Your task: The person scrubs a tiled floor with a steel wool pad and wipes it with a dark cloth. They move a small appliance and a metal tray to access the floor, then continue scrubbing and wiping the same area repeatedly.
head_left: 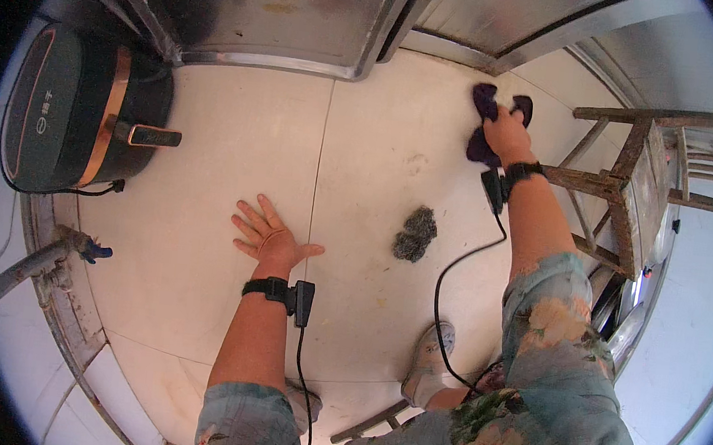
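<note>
My right hand (508, 136) grips a dark purple cloth (481, 146) against the pale tiled floor (362, 159), near the far right corner. Parts of the cloth stick out on both sides of my fingers. My left hand (269, 237) holds nothing; its fingers are spread wide, and I cannot tell whether it touches the floor. Between and below my hands lies a dark grey steel wool scourer (416, 234). Faint smudges and small specks mark the tiles around it.
A dark green air fryer (64, 114) with a cord is at left, above a pipe with a blue-handled tap (97, 252). Metal panels (272, 18) line the far side. A worn wooden chair (642, 196) stands right, close to my right forearm. Black cables hang from both wrist straps.
</note>
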The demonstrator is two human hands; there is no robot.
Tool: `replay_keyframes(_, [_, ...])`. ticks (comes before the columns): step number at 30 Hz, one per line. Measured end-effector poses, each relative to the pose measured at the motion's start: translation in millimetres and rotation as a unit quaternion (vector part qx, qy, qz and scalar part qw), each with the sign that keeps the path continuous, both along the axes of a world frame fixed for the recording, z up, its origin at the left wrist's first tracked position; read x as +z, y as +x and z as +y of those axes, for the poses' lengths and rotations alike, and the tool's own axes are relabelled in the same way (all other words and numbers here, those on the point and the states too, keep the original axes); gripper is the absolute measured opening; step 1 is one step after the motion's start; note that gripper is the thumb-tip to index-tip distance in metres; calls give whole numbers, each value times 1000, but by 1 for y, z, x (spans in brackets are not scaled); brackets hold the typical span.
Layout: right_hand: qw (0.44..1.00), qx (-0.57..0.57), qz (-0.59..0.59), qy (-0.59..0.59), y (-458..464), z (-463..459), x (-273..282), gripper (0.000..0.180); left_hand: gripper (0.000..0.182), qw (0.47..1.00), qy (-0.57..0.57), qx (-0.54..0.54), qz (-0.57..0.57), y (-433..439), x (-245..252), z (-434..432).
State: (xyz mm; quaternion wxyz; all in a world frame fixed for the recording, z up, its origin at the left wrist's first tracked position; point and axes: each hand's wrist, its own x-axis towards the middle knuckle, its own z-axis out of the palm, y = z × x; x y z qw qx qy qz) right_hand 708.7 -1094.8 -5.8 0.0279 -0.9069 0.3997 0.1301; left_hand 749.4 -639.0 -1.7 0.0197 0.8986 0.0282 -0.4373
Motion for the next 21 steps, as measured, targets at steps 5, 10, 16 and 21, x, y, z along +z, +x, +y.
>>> replay_keyframes(5, [985,-29,168,6,-69,30,28,50,166,1000,-16,3,-2,0,0,4])
replay_keyframes(10, [985,130,-91,-74,-125,151,28,67,166,1000,-16,9,-5,-3,-6,6])
replay_keyframes(16, [972,30,-145,181,-160,277,10,60,166,1000,12,-4,11,1,-3,1])
replay_keyframes(21, [908,90,-399,95,-74,180,1,53,165,999,34,-23,7,2,1,-4])
